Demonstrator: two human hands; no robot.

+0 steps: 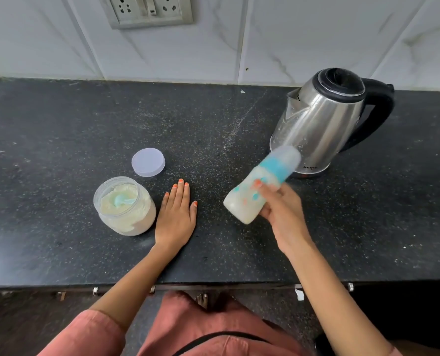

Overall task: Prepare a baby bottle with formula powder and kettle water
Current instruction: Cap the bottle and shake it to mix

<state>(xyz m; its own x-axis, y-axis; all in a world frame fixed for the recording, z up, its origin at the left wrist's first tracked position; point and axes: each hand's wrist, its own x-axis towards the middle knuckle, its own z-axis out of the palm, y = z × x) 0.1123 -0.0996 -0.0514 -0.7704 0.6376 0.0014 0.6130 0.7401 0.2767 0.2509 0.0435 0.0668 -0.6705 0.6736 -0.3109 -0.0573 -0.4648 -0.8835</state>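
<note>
Aloft, bottle (244, 199) well inside counter edge (226, 280)

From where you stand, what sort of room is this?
Most likely a home kitchen: a dark stone countertop against a tiled wall with a socket panel, a steel electric kettle, and a baby bottle in the right hand.

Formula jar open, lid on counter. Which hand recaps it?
Left, likely. The left hand lies flat and free on the counter right beside the jar, with the lid just beyond. The right hand grips the tilted bottle, farther off.
</note>
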